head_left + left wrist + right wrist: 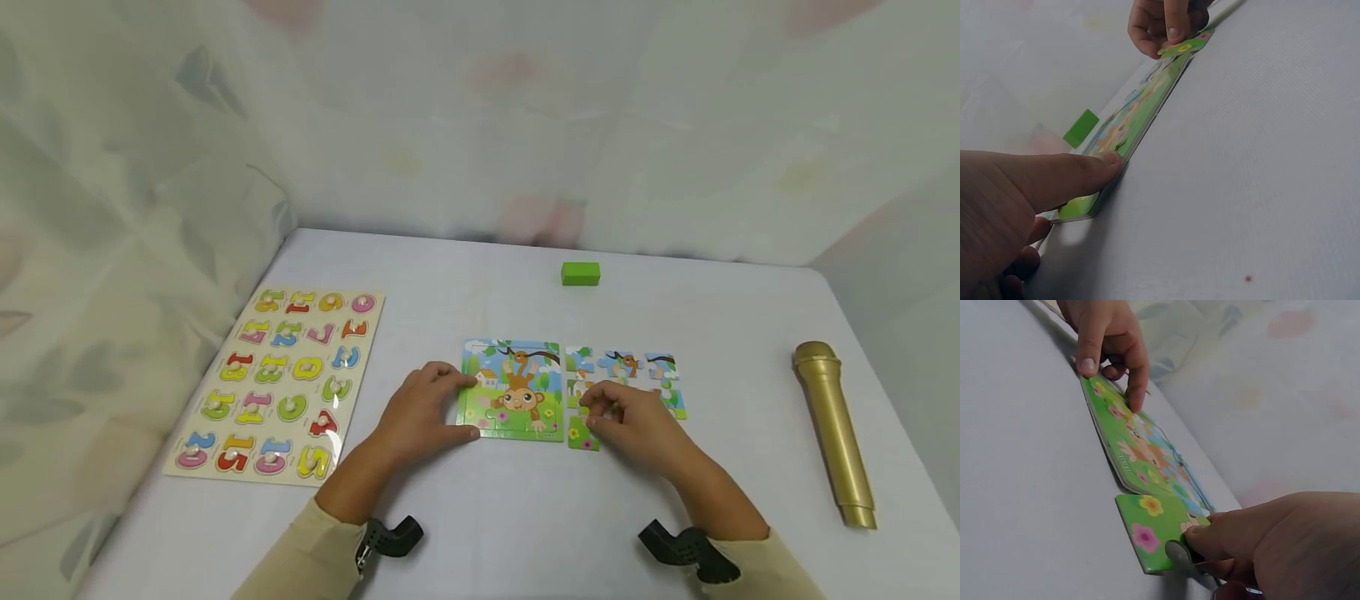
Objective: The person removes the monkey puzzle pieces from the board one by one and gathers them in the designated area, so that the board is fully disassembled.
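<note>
A square puzzle board point(513, 417) with a hanging-monkey picture lies on the table. My left hand point(420, 412) rests at its left side, thumb and index finger spread apart on the board's edge area; in the left wrist view the thumb point(1094, 172) presses its surface. Just right of the board, my right hand point(637, 425) pinches a green puzzle piece point(1147, 534) with a yellow and a pink flower, thumb on top. Its fingers curl under and are partly hidden. Beyond that hand are several loose puzzle pieces point(622, 363), some of them covered by it.
On the left lies a wooden number board point(288, 358) with colored knobbed numerals. A green block point(581, 274) stands toward the back. At the right is a gold, microphone-shaped tube point(836, 433). Patterned curtains point(525, 125) border the white table point(517, 517).
</note>
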### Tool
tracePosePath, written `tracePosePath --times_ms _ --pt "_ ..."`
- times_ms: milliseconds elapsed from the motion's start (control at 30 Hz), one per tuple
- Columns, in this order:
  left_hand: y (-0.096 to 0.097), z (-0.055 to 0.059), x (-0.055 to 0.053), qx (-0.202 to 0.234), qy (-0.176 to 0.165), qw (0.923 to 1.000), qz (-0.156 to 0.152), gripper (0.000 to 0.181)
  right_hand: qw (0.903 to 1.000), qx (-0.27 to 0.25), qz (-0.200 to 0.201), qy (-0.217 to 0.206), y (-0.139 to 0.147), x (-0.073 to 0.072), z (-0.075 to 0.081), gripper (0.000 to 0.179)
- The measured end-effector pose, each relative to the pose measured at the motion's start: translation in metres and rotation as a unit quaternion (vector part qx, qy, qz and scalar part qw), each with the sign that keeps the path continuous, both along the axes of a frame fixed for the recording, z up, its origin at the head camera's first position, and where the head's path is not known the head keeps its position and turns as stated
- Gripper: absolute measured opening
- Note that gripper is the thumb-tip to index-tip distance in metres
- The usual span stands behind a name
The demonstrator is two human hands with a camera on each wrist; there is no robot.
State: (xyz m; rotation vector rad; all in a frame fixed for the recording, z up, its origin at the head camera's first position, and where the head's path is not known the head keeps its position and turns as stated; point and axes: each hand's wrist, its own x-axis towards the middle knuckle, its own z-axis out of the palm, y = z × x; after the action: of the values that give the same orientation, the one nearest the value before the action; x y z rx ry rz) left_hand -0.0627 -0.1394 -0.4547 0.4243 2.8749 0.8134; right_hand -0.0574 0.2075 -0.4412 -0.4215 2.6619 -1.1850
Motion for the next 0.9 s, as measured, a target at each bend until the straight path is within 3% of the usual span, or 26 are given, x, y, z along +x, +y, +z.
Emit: tracePosePath --times_ms 433,900 --pt "-0.002 -0.003 0.000 -0.001 -0.003 1.0000 0.004 0.073 0.9963 0.061 -0.022 0.057 -0.008 0.007 -0.008 0.015" --pt "0.000 0.000 0.000 0.000 -0.001 1.0000 0.001 0.072 0.9915 0.079 -0.001 0.103 -0.004 0.010 -0.010 0.016"
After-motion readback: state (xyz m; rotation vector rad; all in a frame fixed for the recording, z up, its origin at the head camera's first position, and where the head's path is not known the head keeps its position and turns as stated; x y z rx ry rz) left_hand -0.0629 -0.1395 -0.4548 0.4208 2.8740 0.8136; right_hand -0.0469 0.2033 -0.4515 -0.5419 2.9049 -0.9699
